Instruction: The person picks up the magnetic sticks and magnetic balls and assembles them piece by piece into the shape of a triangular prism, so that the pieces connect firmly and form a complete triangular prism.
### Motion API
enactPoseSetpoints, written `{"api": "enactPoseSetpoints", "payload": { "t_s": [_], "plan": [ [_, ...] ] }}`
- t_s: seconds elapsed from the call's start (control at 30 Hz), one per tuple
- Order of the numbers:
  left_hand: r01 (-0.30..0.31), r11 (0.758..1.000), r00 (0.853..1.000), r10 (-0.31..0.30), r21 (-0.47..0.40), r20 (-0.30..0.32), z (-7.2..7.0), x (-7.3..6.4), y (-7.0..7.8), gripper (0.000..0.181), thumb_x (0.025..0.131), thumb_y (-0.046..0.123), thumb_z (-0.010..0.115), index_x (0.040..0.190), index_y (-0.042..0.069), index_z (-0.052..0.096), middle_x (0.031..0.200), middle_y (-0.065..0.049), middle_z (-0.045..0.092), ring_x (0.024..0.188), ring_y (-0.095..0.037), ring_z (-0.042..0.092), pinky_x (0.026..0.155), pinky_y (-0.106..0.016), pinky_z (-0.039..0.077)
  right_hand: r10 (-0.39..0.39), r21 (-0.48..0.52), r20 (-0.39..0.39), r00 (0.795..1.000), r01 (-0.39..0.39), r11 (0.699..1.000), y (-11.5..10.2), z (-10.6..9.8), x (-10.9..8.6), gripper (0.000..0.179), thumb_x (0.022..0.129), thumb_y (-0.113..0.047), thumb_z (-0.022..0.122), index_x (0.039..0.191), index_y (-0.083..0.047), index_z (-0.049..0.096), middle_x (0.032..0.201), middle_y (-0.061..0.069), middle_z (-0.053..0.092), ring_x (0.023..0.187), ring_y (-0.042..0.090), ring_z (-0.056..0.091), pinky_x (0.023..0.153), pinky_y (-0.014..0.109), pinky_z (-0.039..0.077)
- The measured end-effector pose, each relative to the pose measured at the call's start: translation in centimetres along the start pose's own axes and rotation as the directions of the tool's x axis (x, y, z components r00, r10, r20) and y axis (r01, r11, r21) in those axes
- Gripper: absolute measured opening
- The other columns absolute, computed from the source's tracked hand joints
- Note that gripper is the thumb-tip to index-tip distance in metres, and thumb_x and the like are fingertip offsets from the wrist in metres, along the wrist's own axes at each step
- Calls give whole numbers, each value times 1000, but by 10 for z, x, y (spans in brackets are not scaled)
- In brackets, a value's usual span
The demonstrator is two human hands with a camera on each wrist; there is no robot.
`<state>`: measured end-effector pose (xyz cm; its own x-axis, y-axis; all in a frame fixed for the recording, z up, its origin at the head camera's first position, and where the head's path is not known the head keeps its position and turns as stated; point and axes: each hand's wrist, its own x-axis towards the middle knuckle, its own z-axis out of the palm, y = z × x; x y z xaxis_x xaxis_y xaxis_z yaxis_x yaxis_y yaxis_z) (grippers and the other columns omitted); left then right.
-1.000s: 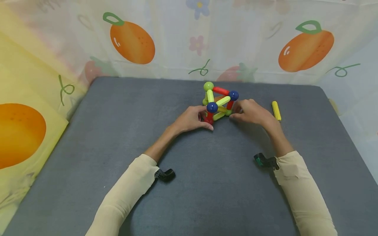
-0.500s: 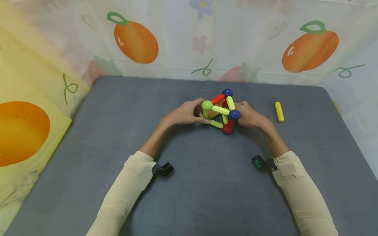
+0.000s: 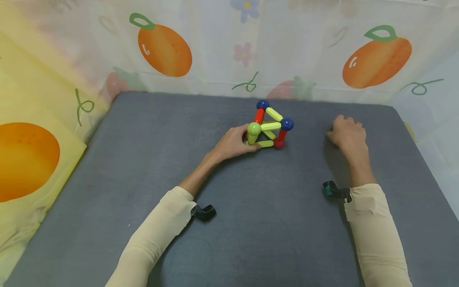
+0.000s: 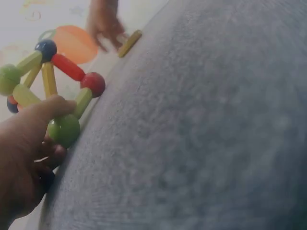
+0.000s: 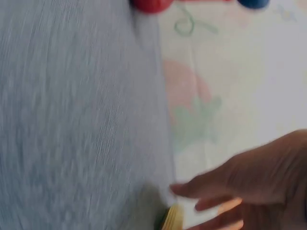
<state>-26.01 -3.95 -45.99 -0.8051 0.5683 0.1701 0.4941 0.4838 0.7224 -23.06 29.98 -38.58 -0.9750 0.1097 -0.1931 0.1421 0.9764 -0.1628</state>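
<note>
In the head view, a toy construction of coloured rods and balls (image 3: 271, 126) stands at the back middle of the table. Its balls are light green, blue and red, joined by yellow-green and red rods. My left hand (image 3: 234, 142) grips its left side, and in the left wrist view the thumb lies over a rod beside a green ball (image 4: 64, 130). My right hand (image 3: 348, 133) is at the back right, fingers reaching down with a gap between thumb and fingers. Right by those fingertips lies a loose yellow rod (image 4: 130, 43); in the head view the hand hides it.
The grey table (image 3: 229, 223) ends at the back against a curtain (image 3: 287, 48) printed with fruit and flowers. A yellow part of the curtain (image 3: 71, 119) hangs along the left. Dark wrist cameras (image 3: 203, 213) stick out from both sleeves.
My right hand has let go of the construction and moved right, over the yellow rod. The construction has been turned, and my left hand still holds its left side.
</note>
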Motion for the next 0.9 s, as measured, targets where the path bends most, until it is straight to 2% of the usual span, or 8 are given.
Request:
{"api": "enactPoseSetpoints", "payload": {
  "t_s": [0.13,0.23,0.33,0.4,0.47,0.6,0.77,0.9],
  "plan": [
    [17,999,1000,-17,-52,7,2,-1,-6,37,89,37,83,108,14,62,82,-1,56,70,-13,49,67,-25,39,13,29,68,998,-15,999,18,-1,5,19,97,-8,55,88,8,55,81,26,56,76,46,59,71,59,48],
    [22,998,1000,-21,-64,21,3,-3,-8,38,89,39,83,108,15,61,84,-1,58,71,-13,51,68,-26,40,-108,127,119,987,93,987,18,-11,8,15,95,-7,61,95,8,66,83,21,64,77,35,59,68,47,48],
    [16,997,1000,-14,-76,26,3,-4,-9,38,90,39,83,111,15,62,86,-2,60,73,-14,53,70,-26,41,-244,233,162,956,203,951,9,-27,5,24,95,-7,69,114,7,72,101,24,73,89,33,65,73,39,50],
    [5,997,1000,-3,-82,23,3,-4,-10,38,91,37,82,114,14,62,88,-3,62,75,-14,54,71,-26,43,-307,267,165,937,257,929,0,-38,-1,32,96,-9,72,124,6,71,116,26,73,98,33,67,77,37,53],
    [-7,997,1000,8,-81,15,2,-4,-12,37,92,36,81,117,14,63,89,-4,62,75,-15,55,71,-27,43,-341,284,161,926,288,915,-11,-47,-10,32,96,-12,74,125,1,73,117,22,75,98,29,68,78,34,52],
    [-13,998,1000,14,-62,10,-2,-2,-14,38,95,36,78,122,15,63,89,-4,63,75,-16,56,71,-28,44,-407,301,155,900,349,887,-36,-58,-33,29,93,-18,80,121,-7,77,108,11,80,92,19,72,78,31,53],
    [1,999,1000,-1,-43,9,-4,-2,-15,39,96,39,76,124,16,62,89,-4,62,76,-16,56,71,-30,44,-509,284,137,850,459,842,-80,-51,-51,19,92,-11,79,110,-4,78,97,9,80,87,19,75,73,33,57],
    [2,999,1000,-1,-38,11,-4,-1,-15,38,97,40,75,124,17,62,90,-3,63,77,-16,57,72,-30,44,-492,154,96,865,476,866,-117,-30,-61,5,92,-5,75,96,-4,76,86,8,74,75,20,68,64,33,52]
  ]
}}
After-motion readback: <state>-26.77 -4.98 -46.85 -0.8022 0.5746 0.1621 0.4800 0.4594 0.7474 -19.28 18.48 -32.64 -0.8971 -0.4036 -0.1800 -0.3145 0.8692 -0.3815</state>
